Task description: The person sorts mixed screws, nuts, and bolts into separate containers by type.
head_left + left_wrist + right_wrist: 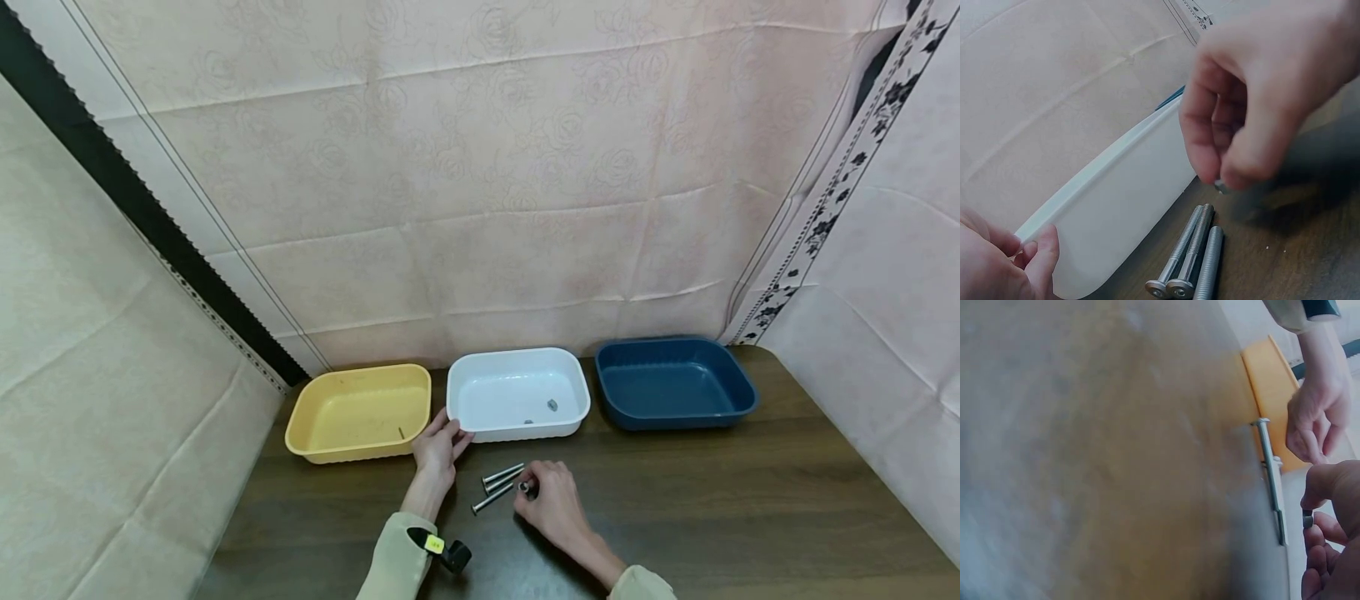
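My left hand [435, 457] pinches the near-left corner of the white tray [517, 434], thumb outside the wall, as the left wrist view shows. Between the thumb and fingertips of my right hand [553, 502] is a small metal nut [1307, 518], mostly covered by the fingers. That hand hovers over the table, just right of three long silver bolts [1200, 250]. The bolts lie side by side on the wood in front of the white tray. Inside that tray are two small grey metal pieces [552, 405], toward its near right.
A yellow tray [322, 455] stands left of the white one, with a small thin dark piece [401, 433] in it. At the right stands a dark blue tray [678, 421]. Pale cloth [525, 208] hangs behind the brown wooden table [720, 517] and along both sides.
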The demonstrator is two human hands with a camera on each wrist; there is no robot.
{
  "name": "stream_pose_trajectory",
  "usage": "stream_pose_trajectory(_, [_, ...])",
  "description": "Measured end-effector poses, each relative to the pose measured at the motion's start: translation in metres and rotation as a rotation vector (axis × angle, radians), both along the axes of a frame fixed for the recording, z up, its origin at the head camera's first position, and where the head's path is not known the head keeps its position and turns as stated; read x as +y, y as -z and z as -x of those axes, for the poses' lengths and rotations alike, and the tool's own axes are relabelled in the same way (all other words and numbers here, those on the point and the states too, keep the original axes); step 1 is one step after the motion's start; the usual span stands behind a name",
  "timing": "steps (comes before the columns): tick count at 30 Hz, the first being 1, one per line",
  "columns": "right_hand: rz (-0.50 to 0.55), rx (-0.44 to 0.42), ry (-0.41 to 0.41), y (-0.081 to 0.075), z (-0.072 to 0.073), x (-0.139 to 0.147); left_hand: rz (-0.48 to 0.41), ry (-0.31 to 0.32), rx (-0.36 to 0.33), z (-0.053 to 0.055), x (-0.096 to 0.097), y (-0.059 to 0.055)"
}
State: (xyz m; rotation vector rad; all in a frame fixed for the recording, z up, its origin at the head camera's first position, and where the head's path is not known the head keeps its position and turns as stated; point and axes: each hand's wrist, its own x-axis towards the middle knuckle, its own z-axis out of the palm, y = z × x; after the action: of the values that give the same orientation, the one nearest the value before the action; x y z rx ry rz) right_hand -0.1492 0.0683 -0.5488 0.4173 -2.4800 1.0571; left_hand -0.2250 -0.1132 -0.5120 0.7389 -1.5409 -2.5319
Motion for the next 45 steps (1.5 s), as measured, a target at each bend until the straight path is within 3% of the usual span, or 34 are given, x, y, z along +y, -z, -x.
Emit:
stream_pose_trajectory(7, [0.016, -0.015, 0.016, -0.013, 0.008, 0.009, -0.006, -0.003, 0.003, -0.001, 0.000, -0.002])
stream_pose_trajectory(17, [0.033, 0.082, 0.025, -0.034, 0.025, 0.025, -0.005, 0.010, -0.011, -0.001, -0.001, -0.002])
stream_pose_trajectory(23, [0.058, 0.074, 0.042, -0.046, 0.036, 0.032, -0.003, 0.012, -0.019, -0.001, -0.002, -0.002])
stream_pose_trajectory(35, [0.070, 0.122, 0.051, -0.054, 0.060, 0.035, -0.006, 0.021, -0.033, 0.000, -0.002, -0.003])
stream_pose_trajectory(45, [0.032, 0.092, 0.088, -0.056, 0.080, 0.036, 0.001, 0.016, -0.028, -0.003, -0.001, -0.003])
